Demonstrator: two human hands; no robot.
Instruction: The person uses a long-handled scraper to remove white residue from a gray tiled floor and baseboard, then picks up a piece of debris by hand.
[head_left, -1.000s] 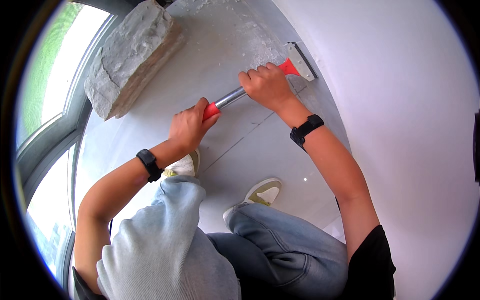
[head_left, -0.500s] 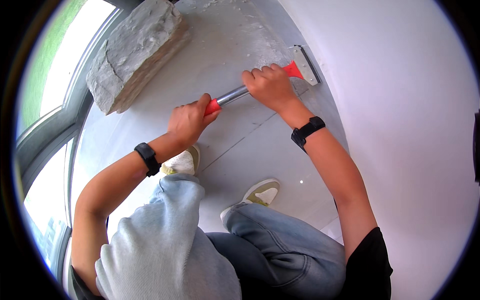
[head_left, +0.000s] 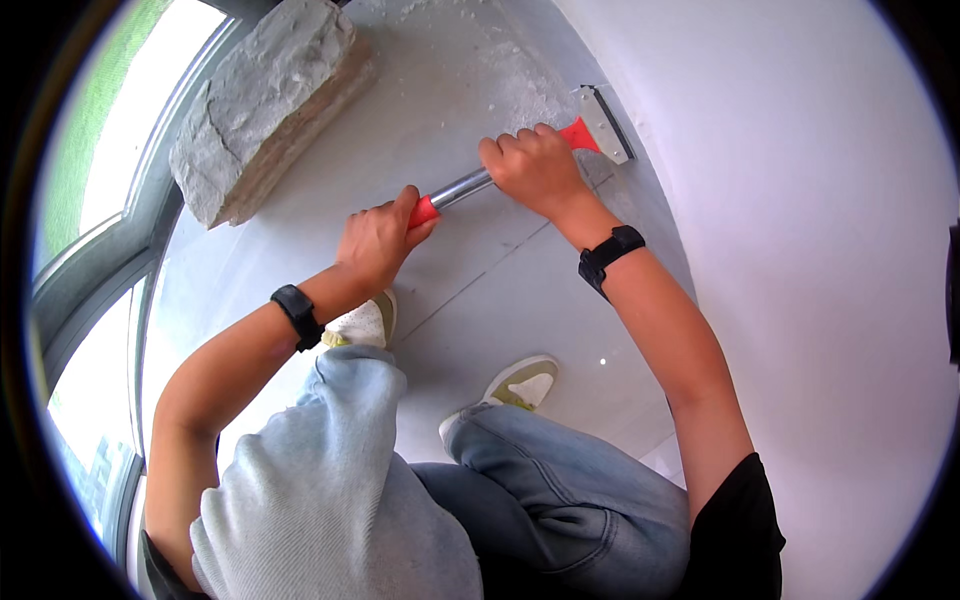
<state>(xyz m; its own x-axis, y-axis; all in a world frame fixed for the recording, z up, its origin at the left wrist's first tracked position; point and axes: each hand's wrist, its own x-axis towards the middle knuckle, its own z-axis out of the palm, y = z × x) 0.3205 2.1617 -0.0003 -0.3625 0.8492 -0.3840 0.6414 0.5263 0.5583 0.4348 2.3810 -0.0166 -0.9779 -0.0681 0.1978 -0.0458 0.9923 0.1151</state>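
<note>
Both hands grip one long-handled scraper (head_left: 461, 188) with a metal shaft, red ends and a flat wide metal head. My left hand (head_left: 375, 240) is wrapped round the red grip at the handle's near end. Farther up, my right hand (head_left: 537, 170) closes round the shaft just below the red neck, hiding that part of it. The scraper's head points to the right, with its dark blade edge at the foot of the white wall (head_left: 800, 250). Whether the blade touches the wall or only the floor, I cannot tell.
A large rough grey stone-like block (head_left: 265, 110) lies at the far left beside the window frame (head_left: 150, 225). Pale dust and crumbs (head_left: 520, 88) are scattered over the grey tiled floor (head_left: 470, 300) beyond my right hand. My shoes (head_left: 525, 383) stand on the tiles below.
The scraper's head and my right hand have shifted slightly away from me and to the left along the wall's foot. Both hands keep their grip.
</note>
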